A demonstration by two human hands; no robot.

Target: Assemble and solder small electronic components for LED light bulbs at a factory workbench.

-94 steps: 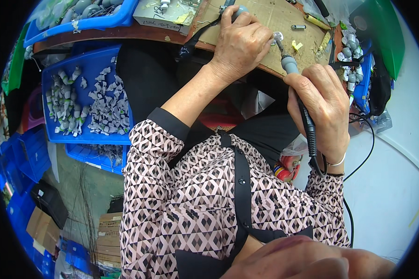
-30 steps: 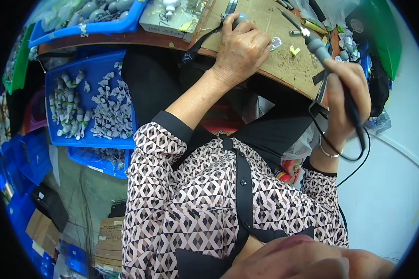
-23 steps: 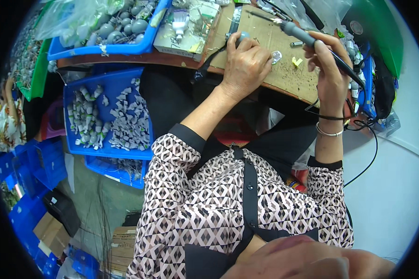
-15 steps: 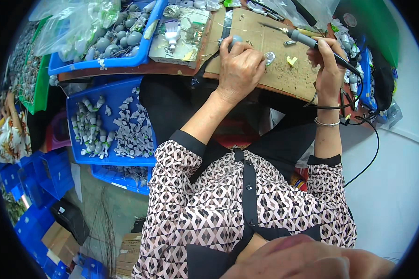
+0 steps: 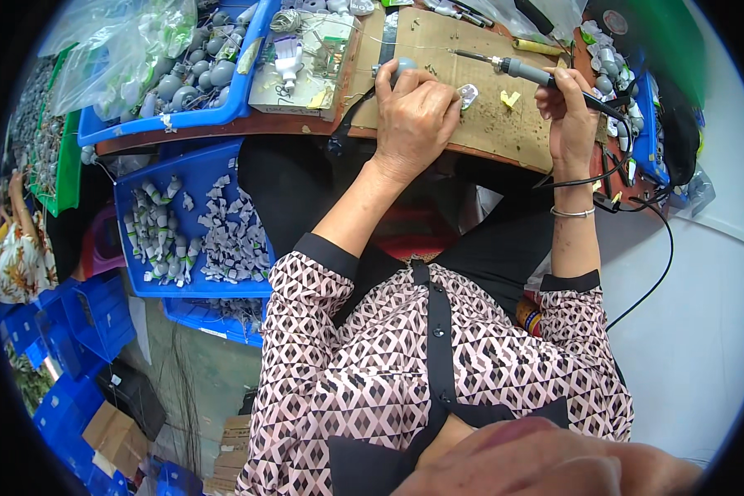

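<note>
My left hand (image 5: 417,116) is closed around a small grey-domed bulb (image 5: 403,68) just above the cardboard work mat (image 5: 492,91). Its far end points to the left, and my fingers hide much of it. In my right hand (image 5: 572,116) is a soldering iron (image 5: 525,70), held like a pen, its tip pointing left over the mat. A thin solder wire (image 5: 397,41) stretches across to the iron's tip; whether they touch is hard to tell. A clear-and-white plastic piece (image 5: 468,96) and a yellow scrap (image 5: 510,100) lie between my hands.
A blue tray (image 5: 215,121) full of grey bulbs stands left, beside a white block (image 5: 306,99) carrying a white bulb-shaped piece. Another blue tray (image 5: 192,285) below holds white parts. The iron's black cable (image 5: 668,273) loops down right. Another person (image 5: 25,256) sits far left.
The iron has moved slightly left and down, its tip now at the solder wire's end. The bulb in my left hand has barely shifted; the whole view has tilted a little.
</note>
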